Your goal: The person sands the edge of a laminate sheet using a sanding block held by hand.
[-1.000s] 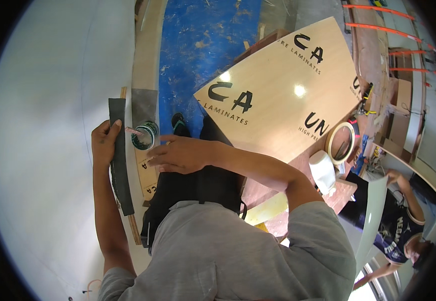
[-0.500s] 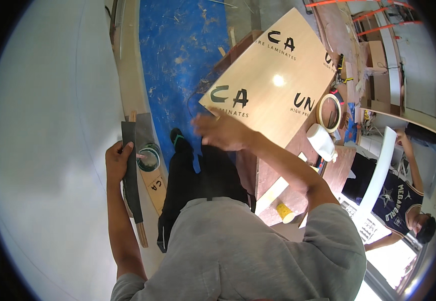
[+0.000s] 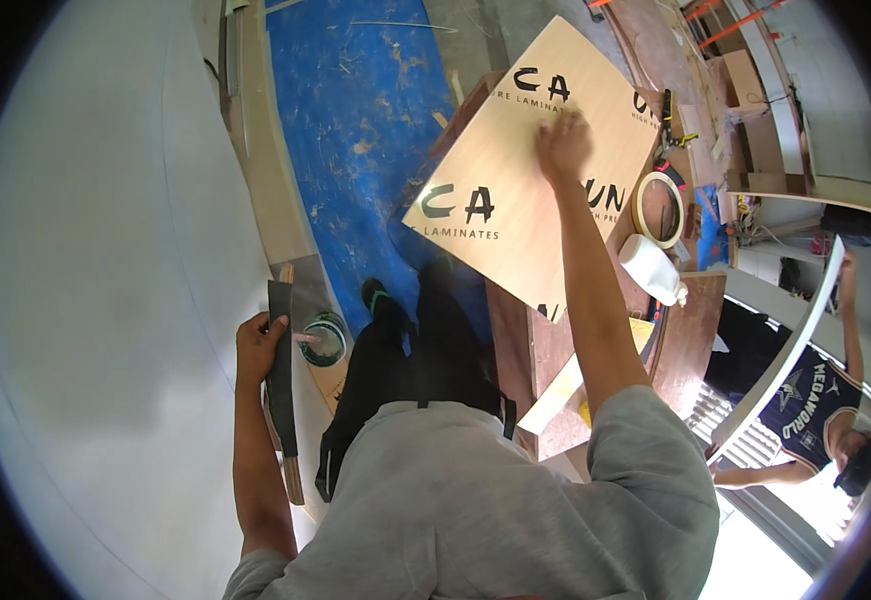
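My left hand is closed on a dark grey strip, its thumb lying over the near face. Thin wooden sticks show behind and below that strip, along the white surface. Over the printed light-wood laminate panel is my right hand, near the panel's middle. Its fingers are blurred and foreshortened, so whether they are curled or spread is unclear, and nothing held can be made out. The panel lies tilted on a brown work surface.
An open tub stands right of the strip. Beyond the panel are a tape roll, a white bottle and a yellow-handled tool. At right, another person holds a long white curved strip. Blue sheeting covers the floor.
My right hand has moved from the panel's near-left edge up and right onto its middle. My left hand keeps the dark strip. The other person's white strip has shifted right.
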